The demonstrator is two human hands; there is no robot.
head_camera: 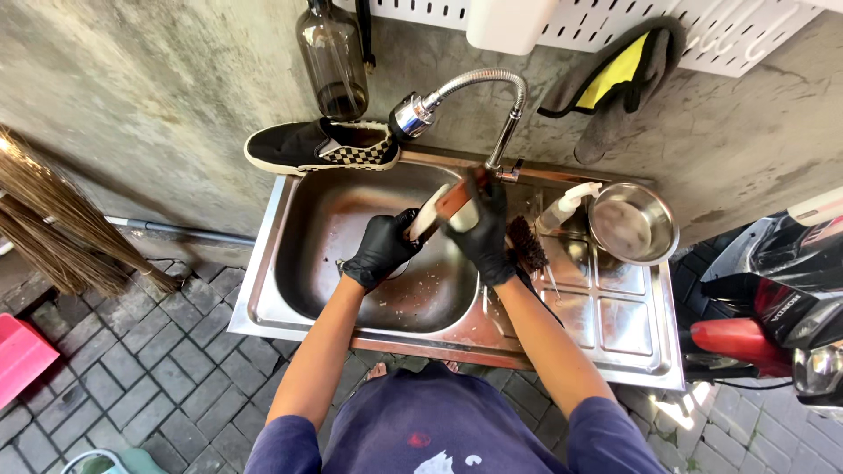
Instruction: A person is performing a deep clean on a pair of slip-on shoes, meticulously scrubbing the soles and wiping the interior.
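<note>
Both my hands wear black gloves and hold a shoe [443, 209] with a white sole edge and brown-red upper over the steel sink basin [342, 219]. My left hand [380, 249] grips its lower end. My right hand [481, 230] clasps its upper end, near the base of the faucet. The flexible faucet [457, 95] arches above, its head pointing left. A second shoe [320, 147], black with a checkered side, lies on the sink's back left rim.
A dark bristle brush [527, 243], a spray bottle [564, 207] and a steel bowl [632, 223] sit on the drainboard at right. A brown bottle [333, 60] hangs on the wall. A broom [61, 228] leans at left; a motorbike [781, 307] stands at right.
</note>
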